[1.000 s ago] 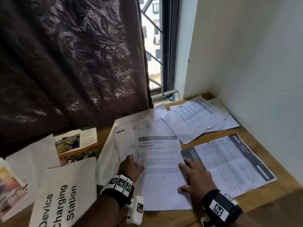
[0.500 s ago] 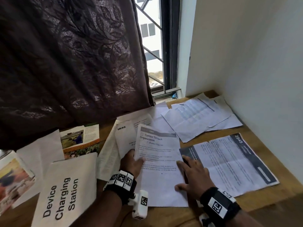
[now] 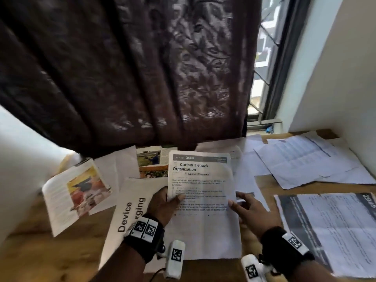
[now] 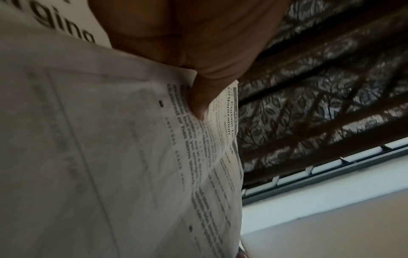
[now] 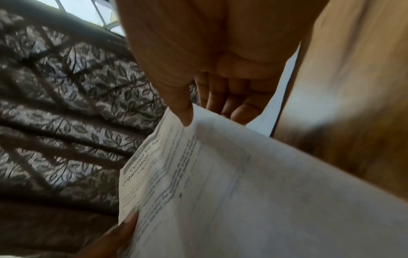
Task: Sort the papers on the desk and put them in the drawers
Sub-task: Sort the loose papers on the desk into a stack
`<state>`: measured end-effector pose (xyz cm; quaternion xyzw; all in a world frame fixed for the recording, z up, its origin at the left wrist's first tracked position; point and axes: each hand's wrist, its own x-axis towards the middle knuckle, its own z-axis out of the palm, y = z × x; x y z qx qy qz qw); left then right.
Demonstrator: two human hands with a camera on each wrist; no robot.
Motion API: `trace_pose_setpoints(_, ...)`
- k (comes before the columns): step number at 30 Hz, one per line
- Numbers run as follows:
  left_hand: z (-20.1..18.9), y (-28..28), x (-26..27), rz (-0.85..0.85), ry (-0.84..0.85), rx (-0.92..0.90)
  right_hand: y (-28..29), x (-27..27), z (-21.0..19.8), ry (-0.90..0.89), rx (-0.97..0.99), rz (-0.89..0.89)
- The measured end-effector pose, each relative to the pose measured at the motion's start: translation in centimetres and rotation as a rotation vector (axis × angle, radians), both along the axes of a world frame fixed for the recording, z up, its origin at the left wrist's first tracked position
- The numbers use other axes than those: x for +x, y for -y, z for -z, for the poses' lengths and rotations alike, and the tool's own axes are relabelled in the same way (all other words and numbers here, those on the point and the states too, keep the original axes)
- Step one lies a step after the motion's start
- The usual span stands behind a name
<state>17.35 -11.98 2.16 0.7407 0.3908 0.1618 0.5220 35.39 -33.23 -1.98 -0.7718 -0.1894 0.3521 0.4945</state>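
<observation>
A printed sheet headed "Curtain Tie-back Organization" is held up, tilted, above the wooden desk. My left hand pinches its left edge, thumb on the printed face; the left wrist view shows that thumb pressing the sheet. My right hand is at the sheet's right edge with fingers spread and fairly straight. In the right wrist view its thumb tip touches the sheet. No drawers are in view.
Loose papers cover the desk: a "Device Charging Station" sheet, a magazine page, a brochure, white sheets at the back right, a dark-banded form. A dark curtain hangs behind; a wall bounds the right.
The Curtain Tie-back sheet has come up off the desk in my left hand and moved left. My right hand has lifted from pressing it flat to its right edge.
</observation>
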Motion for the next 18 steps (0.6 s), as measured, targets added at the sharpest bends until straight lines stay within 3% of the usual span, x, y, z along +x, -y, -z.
trace_pose_setpoints(7, 1.0, -7.4, -10.4, -0.122, -0.145, 0.025, -8.1, -7.2, 0.5, -0.013, -0.027, -0.147)
trace_pose_setpoints(18, 4.1, -14.0, -16.2, -0.096, -0.293, 0.011, -14.1, -14.5, 0.0, 0.115, -0.161, -0.162)
